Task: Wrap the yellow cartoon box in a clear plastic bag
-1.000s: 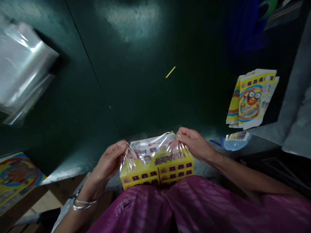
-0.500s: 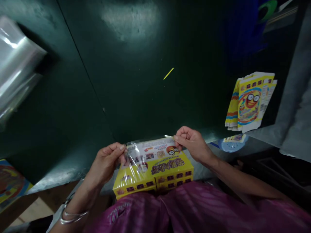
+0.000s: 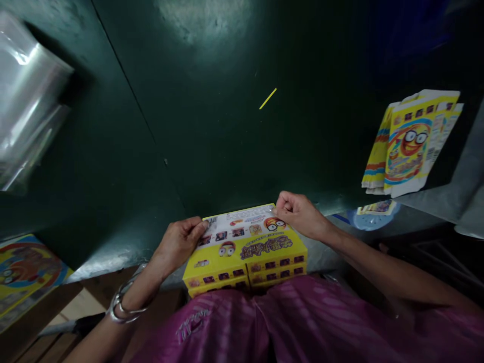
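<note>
Several yellow printed boxes [image 3: 242, 252] are packed side by side in two layers at the table's front edge, against my body. My left hand [image 3: 179, 242] is closed at their far left corner, thumb on the white printed face. At the far right corner my right hand [image 3: 297, 212] is curled into a pinch, with a small shiny bit of clear plastic film [image 3: 271, 209] at its thumb. The film hardly shows now over the boxes, and the left fingertips are partly hidden.
Flat yellow cartons [image 3: 410, 143] lie stacked at the right. Clear plastic bags [image 3: 26, 101] are at the left edge, above a yellow printed carton [image 3: 30, 277]. A thin yellow strip [image 3: 268, 99] lies on the dark green table [image 3: 212, 141]. A blue plastic basket [image 3: 372, 217] hangs low at the right.
The clear film that stretched with glare across the box tops between my hands no longer shows there. My hands stay at the far corners, the left fingers now lower against the box edge.
</note>
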The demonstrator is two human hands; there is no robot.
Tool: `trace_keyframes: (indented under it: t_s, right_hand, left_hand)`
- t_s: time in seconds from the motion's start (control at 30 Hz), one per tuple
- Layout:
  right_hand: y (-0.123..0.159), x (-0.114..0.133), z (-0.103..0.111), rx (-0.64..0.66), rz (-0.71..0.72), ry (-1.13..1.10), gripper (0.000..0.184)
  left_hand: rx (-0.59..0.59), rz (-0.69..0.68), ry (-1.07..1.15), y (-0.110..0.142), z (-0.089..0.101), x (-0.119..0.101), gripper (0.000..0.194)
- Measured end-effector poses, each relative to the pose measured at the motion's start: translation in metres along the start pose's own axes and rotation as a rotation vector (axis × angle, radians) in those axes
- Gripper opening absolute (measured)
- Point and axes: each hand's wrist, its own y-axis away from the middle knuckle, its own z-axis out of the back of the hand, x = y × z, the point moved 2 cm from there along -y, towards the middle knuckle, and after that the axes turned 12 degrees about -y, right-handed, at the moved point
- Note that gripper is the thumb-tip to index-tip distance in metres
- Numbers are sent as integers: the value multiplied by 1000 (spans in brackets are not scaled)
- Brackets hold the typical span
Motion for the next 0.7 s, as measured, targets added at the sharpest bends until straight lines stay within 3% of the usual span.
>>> trace_keyframes:
  t_s: [0.5, 0.7]
  right_hand:
    - [-10, 3, 2, 42, 113, 190, 19]
    - [-9, 13, 0, 79, 145, 394, 21]
  left_hand:
    - [40, -54, -295, -2, 13, -17, 37]
    - [115, -88, -368, -10, 19, -21, 33]
